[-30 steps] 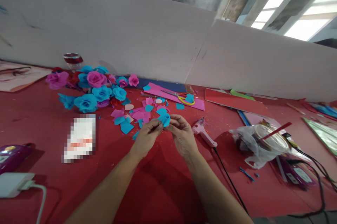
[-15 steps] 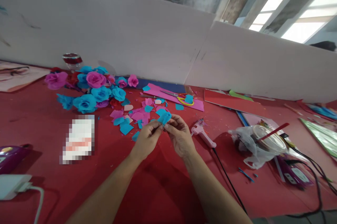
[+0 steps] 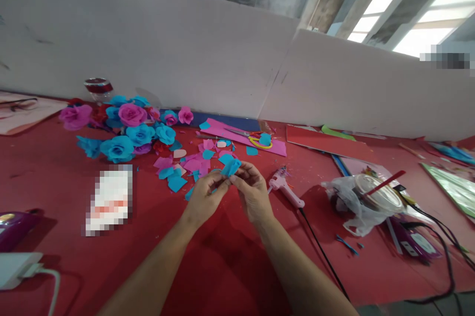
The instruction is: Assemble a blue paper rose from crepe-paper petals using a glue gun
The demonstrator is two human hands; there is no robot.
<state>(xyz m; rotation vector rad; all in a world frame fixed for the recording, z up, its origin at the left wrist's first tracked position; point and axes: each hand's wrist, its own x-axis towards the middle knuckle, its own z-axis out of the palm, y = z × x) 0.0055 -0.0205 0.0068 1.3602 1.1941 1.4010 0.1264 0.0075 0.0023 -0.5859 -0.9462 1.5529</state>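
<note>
Over a red table (image 3: 222,271), the left hand (image 3: 206,196) and right hand (image 3: 255,191) nearly meet.
Both are pinched narrow, thumbs against curled fingers, holding one piece of curled blue paper (image 3: 231,168) between their fingertips.

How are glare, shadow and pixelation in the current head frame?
Head view: white windows, upper right, nearly blown out; head view: red tabletop darker between the bare forearms; head view: blocky pixels hide a white-and-orange item, left, and an upper-right patch.
</note>
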